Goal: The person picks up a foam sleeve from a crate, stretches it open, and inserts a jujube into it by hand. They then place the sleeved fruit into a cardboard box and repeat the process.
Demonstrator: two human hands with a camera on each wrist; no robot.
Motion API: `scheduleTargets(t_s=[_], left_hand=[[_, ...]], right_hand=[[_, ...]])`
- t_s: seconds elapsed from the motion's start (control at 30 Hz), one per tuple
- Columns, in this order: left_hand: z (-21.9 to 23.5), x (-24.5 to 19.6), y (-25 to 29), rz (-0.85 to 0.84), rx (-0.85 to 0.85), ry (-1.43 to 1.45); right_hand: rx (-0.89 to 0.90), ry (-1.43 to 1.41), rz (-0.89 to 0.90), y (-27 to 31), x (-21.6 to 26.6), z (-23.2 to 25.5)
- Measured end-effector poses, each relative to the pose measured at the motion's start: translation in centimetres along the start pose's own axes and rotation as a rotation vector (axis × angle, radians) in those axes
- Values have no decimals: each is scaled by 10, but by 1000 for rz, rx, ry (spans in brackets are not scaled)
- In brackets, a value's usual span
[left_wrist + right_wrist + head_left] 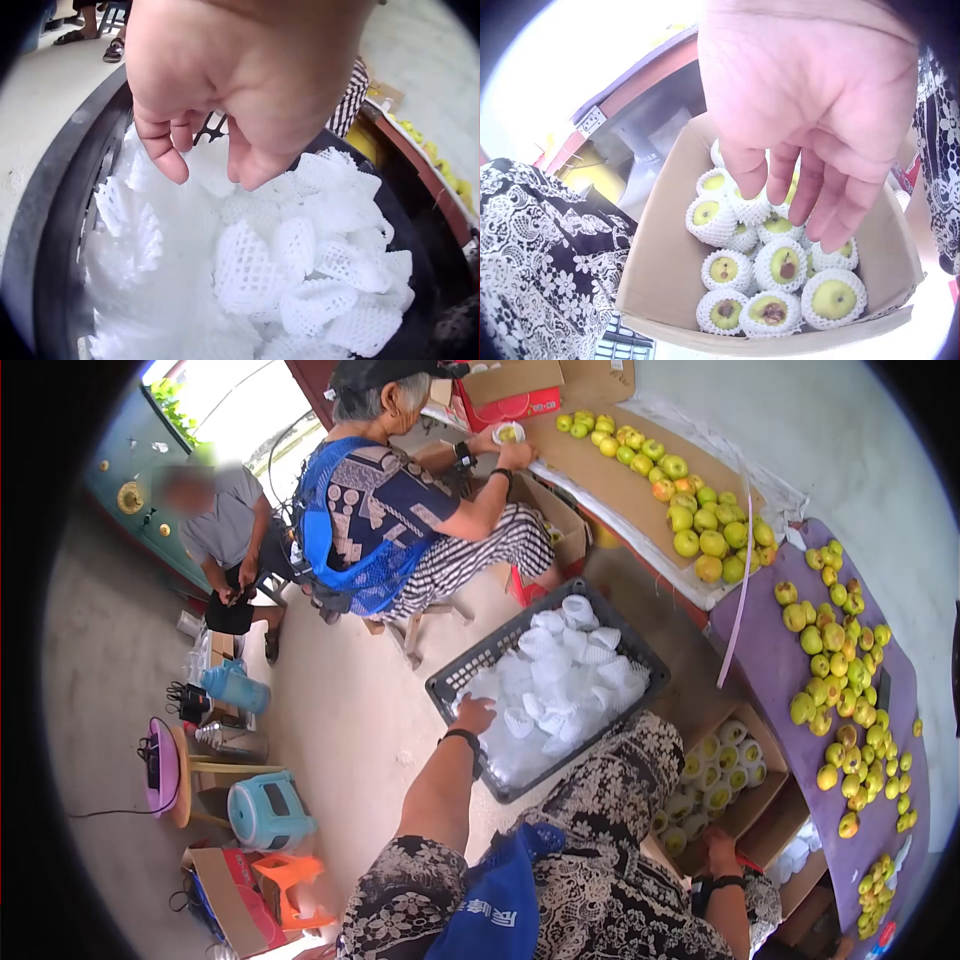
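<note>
White foam net sleeves [545,670] [247,270] fill a black plastic crate [43,202]. Over its left part is my left hand [475,715] [240,82], fingers loosely bent and thumb apart, with nothing visibly held; whether the tips touch a sleeve I cannot tell. My right hand [718,850] [810,112] is over a cardboard carton [660,217], its fingers relaxed and palm bare. Inside the carton sit several yellow-green apples in white foam nets [780,262], some with brown marks on top. The fingers hide part of the far apples in the right wrist view.
Loose apples lie on a purple-covered table [790,560] and a cardboard-topped table [560,470]. A seated person [380,510] beyond the crate holds a netted fruit; another person [225,520] sits at left. Stools [270,810] and boxes stand on the left floor.
</note>
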State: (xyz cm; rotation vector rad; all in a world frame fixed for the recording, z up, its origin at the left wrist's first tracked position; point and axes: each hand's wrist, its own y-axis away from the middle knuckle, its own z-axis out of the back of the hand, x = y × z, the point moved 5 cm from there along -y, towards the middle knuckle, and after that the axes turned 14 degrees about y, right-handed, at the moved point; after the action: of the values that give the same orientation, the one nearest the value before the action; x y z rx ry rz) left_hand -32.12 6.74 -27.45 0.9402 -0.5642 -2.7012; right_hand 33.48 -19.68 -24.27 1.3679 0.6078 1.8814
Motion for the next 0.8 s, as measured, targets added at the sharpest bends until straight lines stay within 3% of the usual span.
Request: scheduleTargets(t_s=[0.07, 0.13, 0.27, 0.37, 0.43, 0.47, 0.5, 0.53, 0.57, 0.6, 0.63, 0.73, 0.77, 0.8], left_hand=[[-5, -6, -9, 69, 73, -74], [-12, -7, -13, 115, 202, -204], [-8, -21, -6, 178, 113, -132], [-14, -8, -14, 226, 26, -53], [9, -34, 14, 195, -97, 7], [16, -41, 18, 95, -187, 122], [24, -51, 24, -10, -275, 234], [33, -66, 32, -10, -287, 232], [44, -87, 44, -137, -363, 345], [57, -107, 60, -267, -430, 457], [68, -124, 73, -276, -420, 452], [78, -190, 98, -427, -196, 1065], [77, -209, 105, -498, -67, 1343], [80, -236, 121, -569, 69, 1444]], right_hand=[[-73, 47, 114, 3, 1, -4], [-68, 14, 1, 8, 0, -8], [14, 12, -53, 8, 0, -13], [117, -38, -89, 5, -2, -15], [-16, 9, -139, 23, 25, -25], [-4, 16, -129, 12, 21, -20], [61, 100, -26, -10, 12, -11], [123, 178, 79, -14, 19, -13], [126, 174, 85, -20, 22, -13], [41, 169, 198, -19, 45, -10], [-51, 160, 304, -7, 80, -12], [-262, 315, 759, 62, 198, -30], [-226, 284, 732, 85, 227, -37], [-222, 288, 823, 116, 260, -47]])
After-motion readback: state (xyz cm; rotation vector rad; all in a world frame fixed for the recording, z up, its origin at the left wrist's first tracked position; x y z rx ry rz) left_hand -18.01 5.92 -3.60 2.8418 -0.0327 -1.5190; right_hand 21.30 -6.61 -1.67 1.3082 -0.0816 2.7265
